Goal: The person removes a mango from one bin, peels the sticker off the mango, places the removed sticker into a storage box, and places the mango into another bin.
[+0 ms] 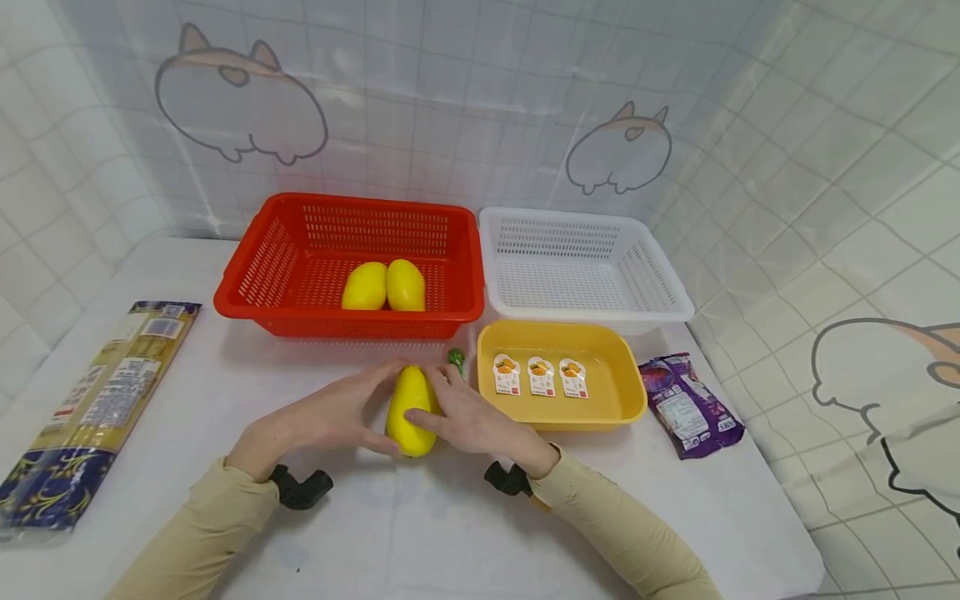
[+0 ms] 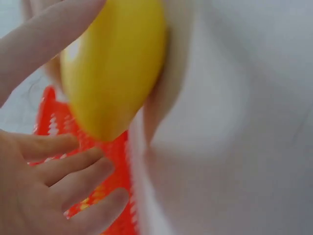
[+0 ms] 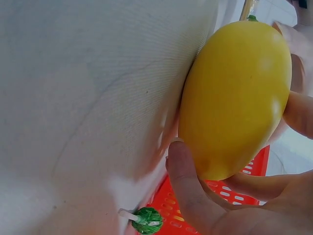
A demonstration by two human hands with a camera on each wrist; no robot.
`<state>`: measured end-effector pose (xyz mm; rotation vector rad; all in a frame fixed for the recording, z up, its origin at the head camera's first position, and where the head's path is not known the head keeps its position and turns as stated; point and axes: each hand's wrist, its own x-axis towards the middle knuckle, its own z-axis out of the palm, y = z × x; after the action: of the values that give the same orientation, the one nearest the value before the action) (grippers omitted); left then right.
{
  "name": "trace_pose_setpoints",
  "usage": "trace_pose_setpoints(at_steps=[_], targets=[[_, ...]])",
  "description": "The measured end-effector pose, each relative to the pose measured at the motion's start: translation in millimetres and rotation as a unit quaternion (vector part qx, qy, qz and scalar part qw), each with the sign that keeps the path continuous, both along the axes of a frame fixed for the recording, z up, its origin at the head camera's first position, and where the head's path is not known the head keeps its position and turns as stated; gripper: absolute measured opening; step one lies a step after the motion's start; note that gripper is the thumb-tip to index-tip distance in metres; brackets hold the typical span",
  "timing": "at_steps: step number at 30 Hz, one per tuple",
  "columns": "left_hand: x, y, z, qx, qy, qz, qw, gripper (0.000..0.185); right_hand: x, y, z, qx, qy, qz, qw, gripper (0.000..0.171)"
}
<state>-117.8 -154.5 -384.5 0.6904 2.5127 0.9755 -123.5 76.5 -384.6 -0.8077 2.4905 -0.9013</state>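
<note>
Yellow, smooth, egg-shaped plastic mango point(image 1: 410, 410) sits cupped between left hand point(image 1: 330, 417) and right hand point(image 1: 468, 419), both gripping its sides (slippery, I judge), so squeeze evenly before lifting toward the red slotted plastic basket point(image 1: 352, 265) at twelve o'clock.

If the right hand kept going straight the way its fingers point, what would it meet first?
The right hand already holds the yellow mango; its fingers point up-left. Past the fruit, the red basket front wall probably comes first, though depth is unclear.
</note>
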Motion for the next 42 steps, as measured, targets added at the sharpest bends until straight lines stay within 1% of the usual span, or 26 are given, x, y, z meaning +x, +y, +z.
trace_pose_setpoints(at_steps=[2,5,8,10,14,17,21,24,26,28,30,32,35,36,38,40,42], targets=[[-0.1,-6.5,6.1,-0.003,0.001,0.005,1.0000,0.117,-0.1,-0.4,0.3,-0.002,0.001,-0.001,1.000,0.081],[0.8,-18.1,18.8,-0.003,-0.004,0.023,0.9997,0.109,-0.4,-0.8,0.6,-0.001,0.004,-0.001,1.000,0.081],[1.9,-29.6,31.4,0.006,0.001,0.042,0.9991,0.100,-0.5,-1.4,1.1,0.004,0.007,-0.004,1.000,0.080],[2.1,-37.2,39.1,0.011,0.013,0.052,0.9985,0.096,-0.2,-1.4,1.5,0.008,0.006,-0.006,1.000,0.078],[2.2,-52.2,50.5,0.042,0.040,0.067,0.9960,0.083,0.0,-1.3,1.6,0.013,0.002,-0.010,1.000,0.075],[2.3,-62.9,57.0,0.070,0.066,0.079,0.9923,0.074,-0.1,-1.2,1.7,0.013,0.000,-0.010,1.000,0.073],[1.8,-76.4,62.5,0.072,0.114,0.111,0.9847,0.068,0.3,-0.9,2.1,0.012,-0.003,-0.010,1.000,0.071],[-0.1,-84.4,63.2,0.062,0.138,0.158,0.9757,0.067,0.7,-0.8,1.9,0.011,-0.004,-0.010,1.000,0.070],[-1.9,-88.5,63.3,0.063,0.143,0.192,0.9689,0.068,0.8,-0.8,1.7,0.008,-0.007,-0.011,1.000,0.070],[-4.2,-92.5,62.5,0.061,0.145,0.231,0.9602,0.069,1.1,-1.0,1.5,0.005,-0.011,-0.011,1.000,0.069],[-6.7,-96.7,61.7,0.062,0.147,0.268,0.9499,0.069,1.4,-1.1,1.5,0.000,-0.016,-0.012,1.000,0.068],[-10.3,-101.2,59.4,0.066,0.155,0.306,0.9371,0.067,1.7,-1.2,1.6,-0.004,-0.020,-0.012,1.000,0.068],[-16.6,-107.6,53.3,0.064,0.155,0.357,0.9187,0.067,2.3,-1.6,1.9,-0.006,-0.016,-0.011,1.000,0.069],[-19.2,-109.8,50.4,0.061,0.152,0.371,0.9140,0.068,2.5,-1.8,1.9,-0.007,-0.015,-0.011,1.000,0.069],[-23.6,-114.0,44.1,0.049,0.134,0.394,0.9080,0.073,3.0,-2.4,2.1,-0.008,-0.012,-0.010,1.000,0.069],[-27.8,-118.2,37.2,0.048,0.113,0.405,0.9061,0.078,3.8,-2.9,2.1,-0.009,-0.010,-0.010,1.000,0.069],[-31.3,-121.5,30.7,0.064,0.092,0.408,0.9060,0.081,4.6,-3.3,2.2,-0.009,-0.009,-0.011,1.000,0.069]])
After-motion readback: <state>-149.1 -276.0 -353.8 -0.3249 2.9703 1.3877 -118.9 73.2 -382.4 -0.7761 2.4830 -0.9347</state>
